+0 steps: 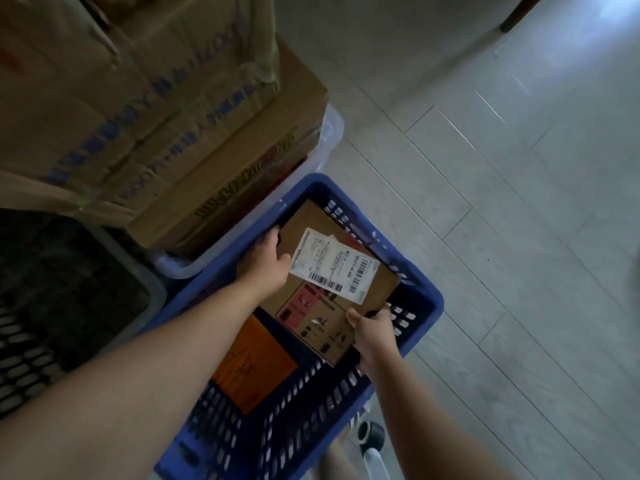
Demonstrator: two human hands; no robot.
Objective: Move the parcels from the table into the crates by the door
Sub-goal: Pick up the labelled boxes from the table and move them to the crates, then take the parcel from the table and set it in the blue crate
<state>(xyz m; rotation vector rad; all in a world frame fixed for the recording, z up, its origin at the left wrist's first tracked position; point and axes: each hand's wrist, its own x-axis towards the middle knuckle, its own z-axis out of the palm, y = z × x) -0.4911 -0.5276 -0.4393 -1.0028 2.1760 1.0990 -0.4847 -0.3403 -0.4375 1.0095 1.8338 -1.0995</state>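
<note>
A brown cardboard parcel [332,285] with a white shipping label sits inside the blue slotted crate [424,296] on the floor. My left hand [268,265] grips the parcel's far-left edge. On the parcel's near-right corner my right hand [372,329] is closed. An orange flat parcel [252,370] lies in the crate beneath and nearer to me, partly hidden by my left forearm.
Large stacked cardboard boxes [138,109] rest on a clear plastic bin [325,133] at upper left. A dark grey slotted crate [69,296] stands at left. Pale floor boards [502,220] spread to the right. A small wheel [370,434] shows below the crate.
</note>
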